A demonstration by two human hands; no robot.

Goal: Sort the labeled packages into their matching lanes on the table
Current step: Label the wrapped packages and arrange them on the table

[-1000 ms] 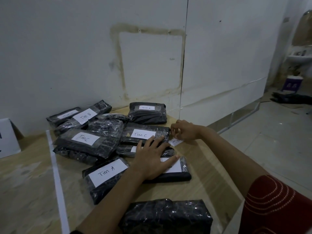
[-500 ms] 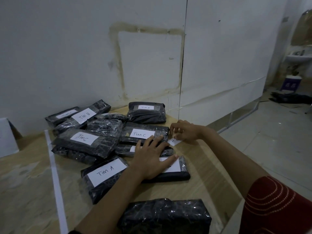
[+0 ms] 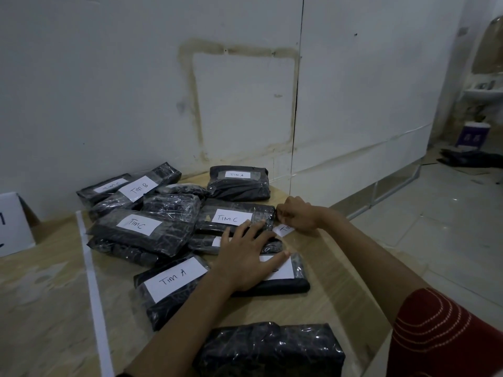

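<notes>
The left hand (image 3: 246,258) is laid flat, fingers spread, on dark packages (image 3: 272,288) on the surface (image 3: 321,317). The right hand (image 3: 296,213) is curled at the "Tim C" package (image 3: 234,217). Whether anything is gripped cannot be told.

The left hand (image 3: 245,258) lies flat on packages (image 3: 275,287); right hand (image 3: 298,214) curls beside Tim C package (image 3: 234,217).

Right of the right hand's (image 3: 298,214) pinch on the black plastic-wrapped package labelled Tim C (image 3: 234,217), and nearer than it, the pale wooden table (image 3: 334,281) lies bare to its edge. Left of the grip, the flat left hand (image 3: 246,261) and heaped black wrapped packages (image 3: 141,229) block passage. Beyond it stands the white wall (image 3: 245,104).
</notes>
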